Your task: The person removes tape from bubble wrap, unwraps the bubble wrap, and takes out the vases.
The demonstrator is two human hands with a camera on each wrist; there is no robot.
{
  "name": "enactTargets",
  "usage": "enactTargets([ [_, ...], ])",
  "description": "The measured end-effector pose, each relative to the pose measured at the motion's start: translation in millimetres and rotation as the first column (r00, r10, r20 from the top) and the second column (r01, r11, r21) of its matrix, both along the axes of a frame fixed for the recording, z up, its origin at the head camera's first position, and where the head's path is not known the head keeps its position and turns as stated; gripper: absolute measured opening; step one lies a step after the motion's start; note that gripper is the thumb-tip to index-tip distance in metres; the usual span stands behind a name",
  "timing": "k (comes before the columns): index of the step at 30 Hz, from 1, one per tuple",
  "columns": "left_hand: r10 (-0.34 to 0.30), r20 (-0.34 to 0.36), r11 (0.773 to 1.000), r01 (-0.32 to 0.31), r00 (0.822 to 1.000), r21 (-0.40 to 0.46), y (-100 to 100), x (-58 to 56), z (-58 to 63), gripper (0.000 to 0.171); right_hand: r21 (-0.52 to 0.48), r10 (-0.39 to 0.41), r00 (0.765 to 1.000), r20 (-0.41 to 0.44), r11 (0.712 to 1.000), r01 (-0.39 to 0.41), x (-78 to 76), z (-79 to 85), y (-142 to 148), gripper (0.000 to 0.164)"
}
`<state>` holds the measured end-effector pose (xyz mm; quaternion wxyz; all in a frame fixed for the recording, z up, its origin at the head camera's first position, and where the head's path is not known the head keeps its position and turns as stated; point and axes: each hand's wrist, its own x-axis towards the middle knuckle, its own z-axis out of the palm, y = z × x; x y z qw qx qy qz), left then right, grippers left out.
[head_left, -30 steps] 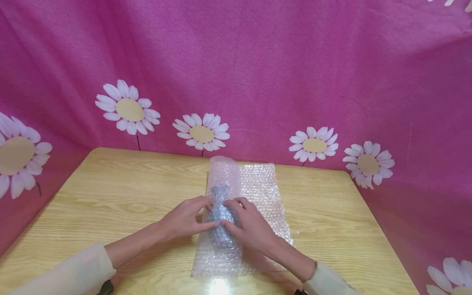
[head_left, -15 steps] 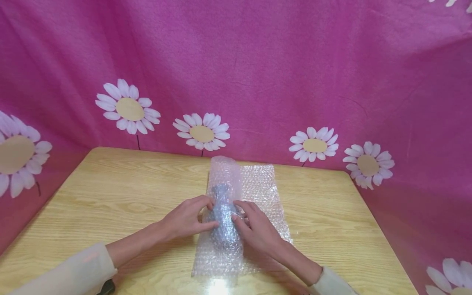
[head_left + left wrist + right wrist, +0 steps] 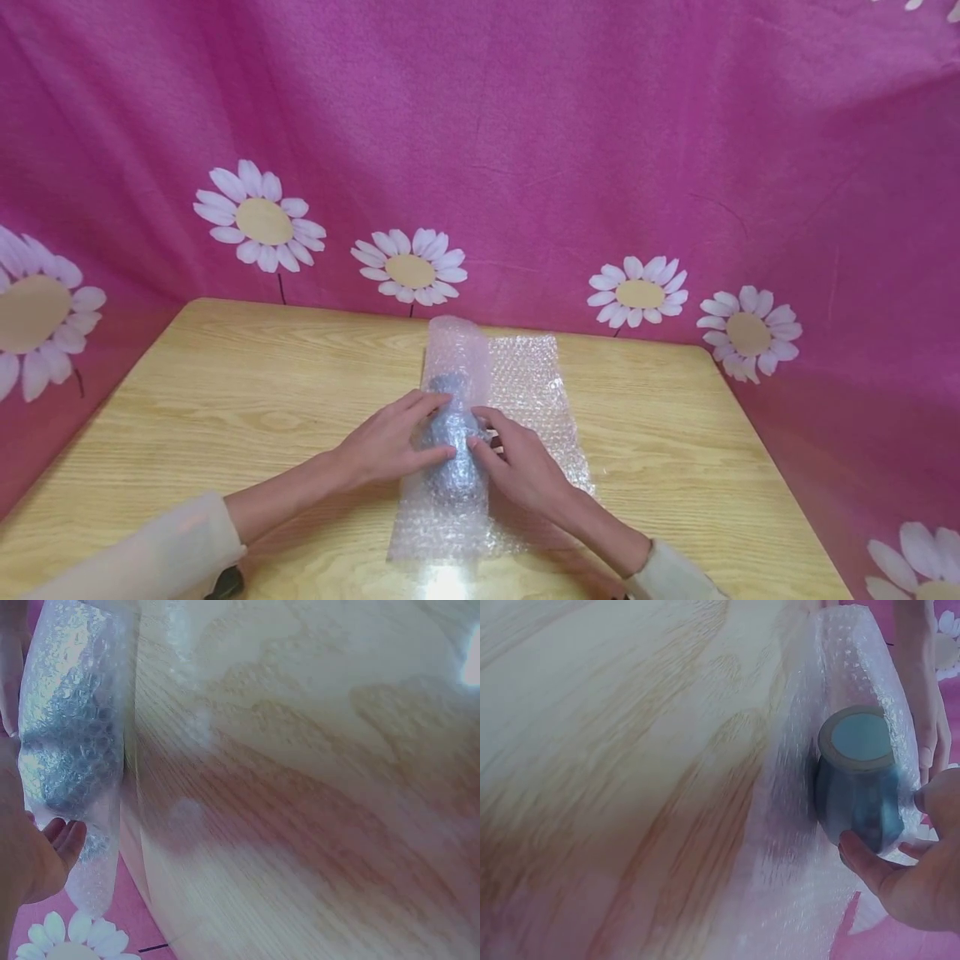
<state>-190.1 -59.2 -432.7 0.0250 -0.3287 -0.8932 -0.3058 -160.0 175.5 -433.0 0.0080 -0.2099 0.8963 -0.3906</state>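
A blue-grey vase (image 3: 860,799) lies on its side inside a fold of clear bubble wrap (image 3: 459,346), its neck toward the back of the table. Its round base shows bare at the near end in the right wrist view. My left hand (image 3: 390,437) holds the wrap over the vase from the left, fingers near the neck and thumb on the body. From the right, my right hand (image 3: 521,458) grips the wrapped side, fingers and thumb bent against it. In the left wrist view, the left fingertips (image 3: 71,840) curve beside the wrapped neck.
A flat, unrolled stretch of bubble wrap (image 3: 528,375) lies to the right of the vase. Everything rests on a light wooden table (image 3: 262,383). A pink cloth (image 3: 525,150) with daisies hangs behind and at both sides.
My right hand has shifted from the top of the vase to its right side. The left hand has moved slightly right, its fingers now farther over the wrap. The vase stays almost in place.
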Motion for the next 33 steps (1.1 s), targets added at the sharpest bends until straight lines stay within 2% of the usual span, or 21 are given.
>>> enactTargets([
  [4,0.015,0.01,1.0,-0.014,1.0,-0.013,0,0.9,0.4,0.072,-0.004,-0.007,1.0,0.011,1.0,0.007,-0.7,1.8,-3,0.044],
  [14,0.017,0.038,1.0,-0.017,0.999,0.002,-13,1.4,-1.1,0.073,0.035,0.007,0.999,-0.034,0.999,-0.006,-1.9,7.0,-14,0.046],
  [25,0.037,0.122,0.998,-0.042,0.992,0.041,-32,4.4,-10.3,0.073,0.114,0.068,0.993,-0.098,0.992,-0.056,-3.5,10.7,-26,0.048],
  [28,0.048,0.098,0.998,-0.051,0.994,0.033,-33,5.4,-10.8,0.072,0.119,0.078,0.991,-0.11,0.991,-0.064,-3.8,10.8,-26,0.048],
  [33,0.07,-0.01,0.998,-0.07,0.997,-0.007,-32,7.2,-9.5,0.072,0.115,0.088,0.99,-0.106,0.99,-0.076,-4.7,10.3,-27,0.047],
])
